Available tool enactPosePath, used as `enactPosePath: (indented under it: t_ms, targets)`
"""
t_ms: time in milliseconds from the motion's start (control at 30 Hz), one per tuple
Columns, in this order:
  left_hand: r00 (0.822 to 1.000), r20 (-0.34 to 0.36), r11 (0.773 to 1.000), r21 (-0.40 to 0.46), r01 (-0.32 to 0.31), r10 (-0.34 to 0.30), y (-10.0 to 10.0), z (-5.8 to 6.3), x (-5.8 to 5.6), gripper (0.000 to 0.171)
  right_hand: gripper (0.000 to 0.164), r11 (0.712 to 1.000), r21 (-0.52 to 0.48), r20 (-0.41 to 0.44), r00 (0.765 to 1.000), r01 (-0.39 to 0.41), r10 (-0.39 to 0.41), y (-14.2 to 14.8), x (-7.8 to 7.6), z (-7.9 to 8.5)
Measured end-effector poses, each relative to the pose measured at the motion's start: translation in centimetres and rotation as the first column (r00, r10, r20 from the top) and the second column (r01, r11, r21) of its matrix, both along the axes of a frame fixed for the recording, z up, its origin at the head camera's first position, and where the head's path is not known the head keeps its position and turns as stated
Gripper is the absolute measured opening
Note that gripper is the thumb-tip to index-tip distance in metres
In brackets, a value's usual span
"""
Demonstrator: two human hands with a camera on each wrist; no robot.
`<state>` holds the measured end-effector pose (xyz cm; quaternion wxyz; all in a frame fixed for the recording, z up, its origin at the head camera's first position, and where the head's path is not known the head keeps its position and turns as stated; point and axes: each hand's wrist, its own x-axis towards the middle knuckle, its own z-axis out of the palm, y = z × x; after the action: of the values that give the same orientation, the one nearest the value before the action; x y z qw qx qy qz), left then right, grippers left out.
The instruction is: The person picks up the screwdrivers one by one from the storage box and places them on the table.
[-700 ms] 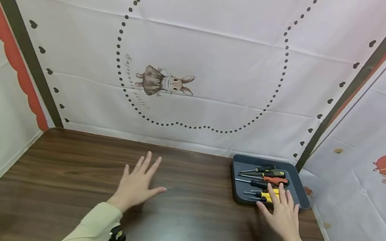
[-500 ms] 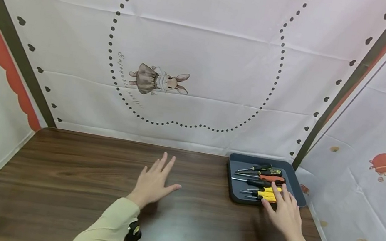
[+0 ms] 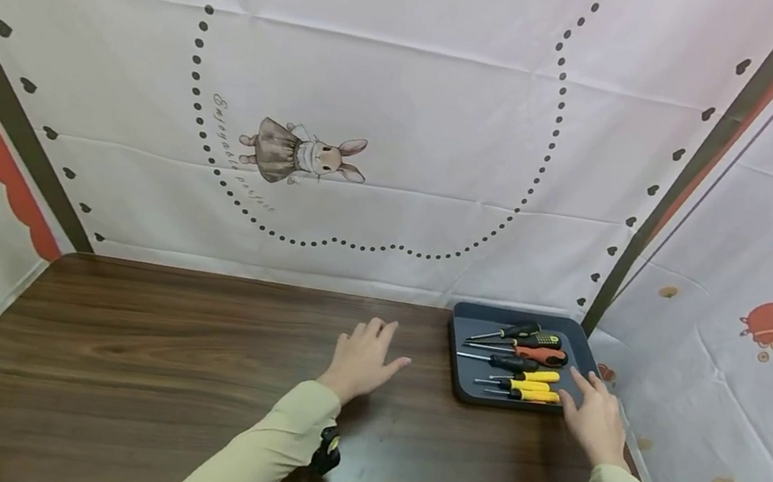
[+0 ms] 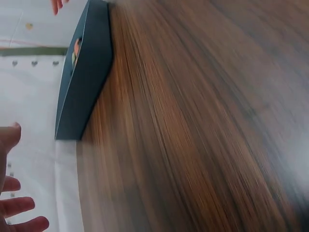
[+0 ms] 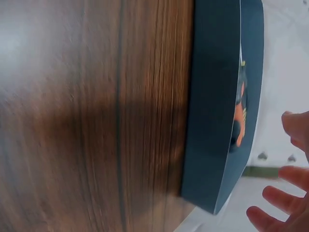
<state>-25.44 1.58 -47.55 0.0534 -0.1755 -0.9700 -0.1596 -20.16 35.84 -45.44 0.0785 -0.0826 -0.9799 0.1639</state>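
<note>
A dark blue-grey tray (image 3: 457, 370) sits at the table's back right corner with several screwdrivers in it. Among them are an orange-and-black screwdriver (image 3: 541, 355), a black one (image 3: 515, 363) and yellow-handled ones (image 3: 538, 376). My right hand (image 3: 597, 418) is over the tray's front right corner, fingers spread and holding nothing. To the left of the tray, my left hand (image 3: 361, 362) hovers above the table with its thumb out and nothing in it. The left wrist view shows the tray wall (image 4: 89, 72) beyond the left fingertips (image 4: 36, 224). In the right wrist view, the tray side hides most of the tools.
The brown wooden table (image 3: 131, 369) runs up to a white printed cloth (image 3: 418, 136) behind it. More cloth (image 3: 704, 392) hangs close along the right side, near my right arm. Small black cameras (image 3: 326, 451) are strapped at both wrists.
My left hand has moved right, toward the tray. My right hand has shifted slightly right, uncovering more of the yellow handles. The head view has turned a little to the right.
</note>
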Motion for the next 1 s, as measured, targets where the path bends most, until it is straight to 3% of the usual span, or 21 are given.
enactPosePath:
  t_ms: [267, 400, 600, 800, 1000]
  targets:
    - [0.995, 0.095, 0.999, 0.034, 0.006, -0.009, 4.4, 0.4, -0.8, 0.046, 0.052, 0.997, -0.041, 0.063, 0.996, 0.073, -0.070, 2.0, -1.9, -0.1]
    - [0.993, 0.119, 0.998, 0.062, 0.013, -0.020, 6.6, -0.2, -0.8, 0.037, 0.052, 0.991, -0.063, 0.141, 0.984, 0.116, -0.106, 3.0, -2.6, -0.4]
    - [0.988, 0.145, 0.990, 0.140, 0.025, -0.046, 9.0, -1.0, -1.0, 0.037, 0.051, 0.984, -0.069, 0.222, 0.964, 0.166, -0.147, 4.5, -3.0, -0.8]
    - [0.964, 0.255, 0.977, 0.211, 0.014, -0.069, 10.6, -1.1, -1.2, 0.044, 0.055, 0.979, -0.080, 0.300, 0.941, 0.187, -0.155, 5.7, -3.3, -1.1]
    - [0.943, 0.329, 0.969, 0.246, -0.028, -0.056, 11.8, -1.3, -1.7, 0.042, 0.053, 0.978, -0.105, 0.247, 0.957, 0.182, -0.151, 6.2, -3.8, -1.5]
